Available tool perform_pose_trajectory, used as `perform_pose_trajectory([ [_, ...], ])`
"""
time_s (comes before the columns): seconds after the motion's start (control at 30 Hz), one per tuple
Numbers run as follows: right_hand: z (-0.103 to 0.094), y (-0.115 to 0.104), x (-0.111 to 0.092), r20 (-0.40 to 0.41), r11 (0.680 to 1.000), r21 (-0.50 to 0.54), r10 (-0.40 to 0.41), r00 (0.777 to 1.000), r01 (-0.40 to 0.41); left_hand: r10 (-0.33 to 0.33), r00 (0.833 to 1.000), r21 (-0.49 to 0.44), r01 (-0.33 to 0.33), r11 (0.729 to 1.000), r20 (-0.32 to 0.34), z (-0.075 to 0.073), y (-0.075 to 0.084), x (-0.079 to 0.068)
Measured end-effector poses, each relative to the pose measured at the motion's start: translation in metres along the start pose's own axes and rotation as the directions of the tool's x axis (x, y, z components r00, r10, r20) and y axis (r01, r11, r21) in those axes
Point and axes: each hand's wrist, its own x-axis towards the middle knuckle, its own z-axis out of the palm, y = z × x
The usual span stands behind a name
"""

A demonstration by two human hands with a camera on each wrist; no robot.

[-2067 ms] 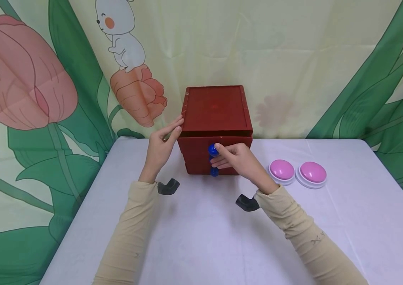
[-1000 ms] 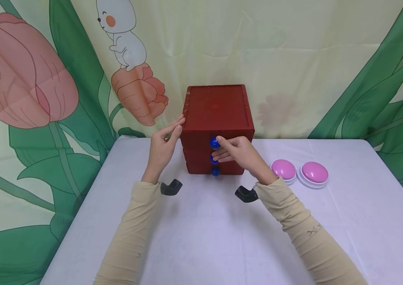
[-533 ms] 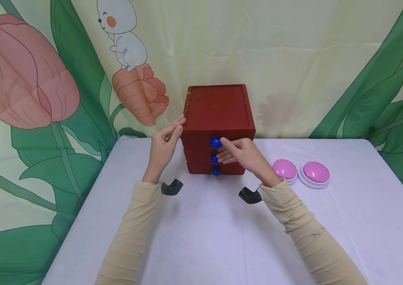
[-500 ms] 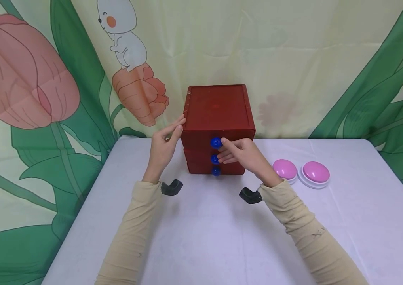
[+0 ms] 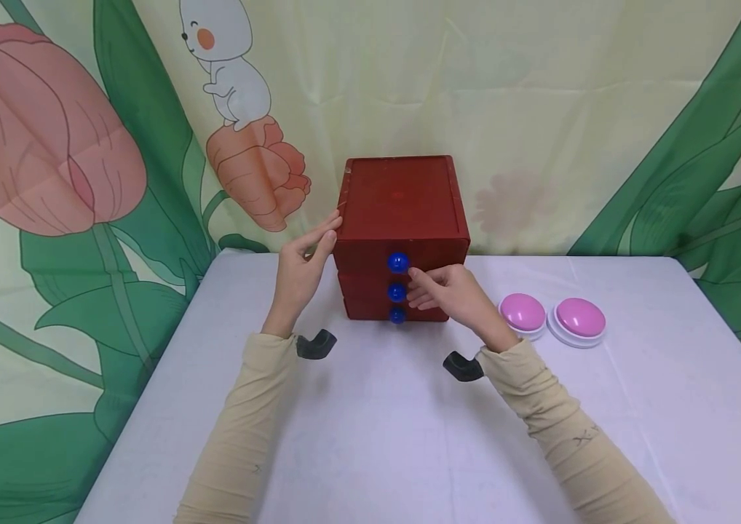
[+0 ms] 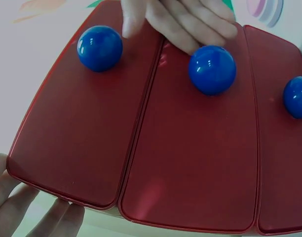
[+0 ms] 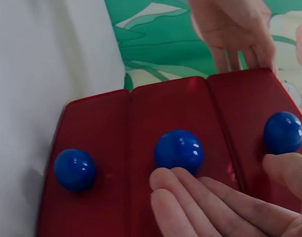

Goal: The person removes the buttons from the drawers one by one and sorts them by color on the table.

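Observation:
A small dark-red cabinet [image 5: 399, 200] of three drawers stands at the back of the table, all three fronts flush. Each drawer has a round blue knob: a top knob [image 5: 398, 263], a middle knob [image 5: 397, 292] and a bottom knob [image 5: 397, 314]. My left hand [image 5: 298, 269] rests its extended fingers against the cabinet's left side, near the upper front corner. My right hand [image 5: 452, 291] is just right of the knobs, its fingers loosely bent and holding nothing. In the right wrist view its thumb sits below the top knob [image 7: 283, 132], and its fingertips overlap the middle knob [image 7: 178, 150].
Two pink push buttons on white bases, a nearer-in button [image 5: 522, 311] and an outer button [image 5: 580, 317], sit right of the cabinet, beside the right forearm. A white cloth covers the table [image 5: 370, 437]. A printed curtain [image 5: 541, 109] hangs right behind.
The top drawer, partly pulled out two seconds ago, has been pushed in flush. My right hand has since come off the top knob, rightward and down. My left hand stays at the cabinet's side.

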Motion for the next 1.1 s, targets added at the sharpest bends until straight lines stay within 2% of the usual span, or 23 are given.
perform_pose_trajectory([
  [0.17, 0.004, 0.006, 0.002, 0.012, 1.000, -0.011, 0.006, 1.000, -0.006, -0.011, 1.000, 0.002, 0.011, 1.000, 0.005, 0.000, -0.001, 0.001],
  [0.4, 0.010, 0.014, 0.006, 0.051, 1.000, -0.015, 0.014, 0.999, -0.013, -0.001, 1.000, -0.016, 0.001, 1.000, -0.003, 0.001, -0.033, 0.008],
  [0.63, 0.020, 0.020, 0.010, 0.061, 0.999, -0.012, 0.040, 0.997, -0.040, 0.010, 1.000, -0.019, -0.010, 1.000, -0.002, 0.000, -0.033, 0.007],
  [0.67, 0.022, 0.020, 0.010, 0.060, 0.999, -0.009, 0.040, 0.997, -0.039, 0.018, 1.000, -0.021, -0.018, 1.000, -0.002, 0.000, -0.038, 0.008],
  [0.77, 0.026, 0.020, 0.012, 0.056, 0.999, 0.001, 0.038, 0.998, -0.038, 0.023, 1.000, -0.027, -0.023, 0.999, -0.001, 0.001, -0.039, 0.008],
  [1.1, 0.026, 0.020, 0.013, 0.063, 1.000, 0.000, 0.015, 0.998, -0.015, 0.022, 1.000, -0.026, -0.022, 0.999, -0.004, 0.000, -0.038, 0.009],
])
